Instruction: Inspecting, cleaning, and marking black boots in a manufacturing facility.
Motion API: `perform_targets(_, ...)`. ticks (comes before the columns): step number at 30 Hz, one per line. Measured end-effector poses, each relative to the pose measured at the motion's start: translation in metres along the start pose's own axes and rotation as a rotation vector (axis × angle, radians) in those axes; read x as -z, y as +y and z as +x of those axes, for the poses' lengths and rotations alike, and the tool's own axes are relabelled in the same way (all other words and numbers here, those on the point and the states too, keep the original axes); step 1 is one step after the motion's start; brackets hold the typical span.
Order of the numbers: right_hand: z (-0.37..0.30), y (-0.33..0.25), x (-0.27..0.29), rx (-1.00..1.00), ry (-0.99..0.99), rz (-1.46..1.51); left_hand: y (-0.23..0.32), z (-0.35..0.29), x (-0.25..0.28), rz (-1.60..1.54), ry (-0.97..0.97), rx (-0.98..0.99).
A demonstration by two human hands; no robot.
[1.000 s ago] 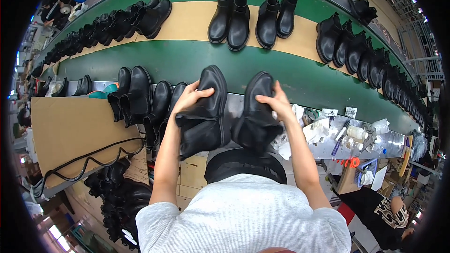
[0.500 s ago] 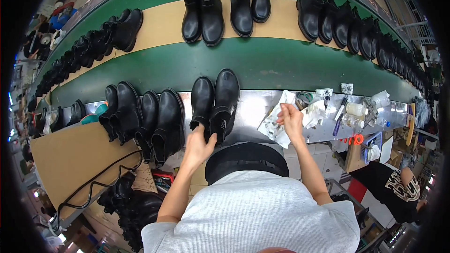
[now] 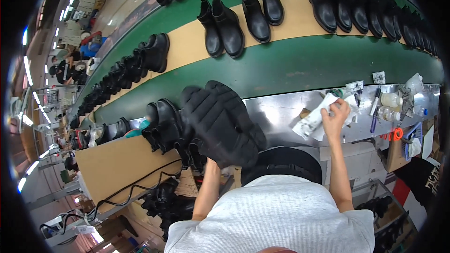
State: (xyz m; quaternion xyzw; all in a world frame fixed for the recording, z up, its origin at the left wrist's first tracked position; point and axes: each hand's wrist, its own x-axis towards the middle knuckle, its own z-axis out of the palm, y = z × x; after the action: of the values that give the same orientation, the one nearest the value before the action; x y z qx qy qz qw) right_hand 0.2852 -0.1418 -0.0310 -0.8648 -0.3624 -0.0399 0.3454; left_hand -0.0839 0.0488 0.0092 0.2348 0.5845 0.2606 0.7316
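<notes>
A pair of black ankle boots (image 3: 213, 124) is lifted above the metal bench edge, with their ridged dark soles turned toward me. My left hand (image 3: 212, 165) holds the boots from below; its fingers are hidden behind them. To the right, my right hand (image 3: 335, 118) pinches a white cloth (image 3: 313, 119) with dark smudges. The cloth is raised a little over the metal surface, apart from the boots. More black boots (image 3: 161, 122) stand on the bench just left of the held pair.
Beyond the metal bench (image 3: 276, 112) runs a green conveyor belt (image 3: 300, 70) with rows of black boots on cardboard. Bottles (image 3: 390, 99), a purple-handled tool (image 3: 373, 122) and rags lie at the right. A cardboard box (image 3: 126, 166) with a black cable stands at the left.
The pair of boots has been picked up from the bench and tipped so the soles face me. My right hand has lifted the smudged cloth slightly. The whole view has swung left.
</notes>
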Motion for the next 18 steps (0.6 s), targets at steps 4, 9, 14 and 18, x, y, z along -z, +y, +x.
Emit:
perform_targets(4,0.012,0.004,0.003,-0.059,0.044,0.032,-0.042,-0.025,-0.017,0.021,-0.001,-0.015)
perform_targets(9,0.021,-0.027,0.01,-0.279,-0.102,0.323,-0.043,-0.04,-0.007,0.011,-0.027,0.036)
perform_targets(14,0.032,-0.073,0.024,-0.017,-0.256,0.257,-0.042,-0.031,-0.014,-0.02,-0.059,0.106)
perform_targets(18,0.055,-0.029,0.05,-0.243,-0.363,-0.364,-0.048,-0.039,-0.016,-0.06,-0.069,0.14)
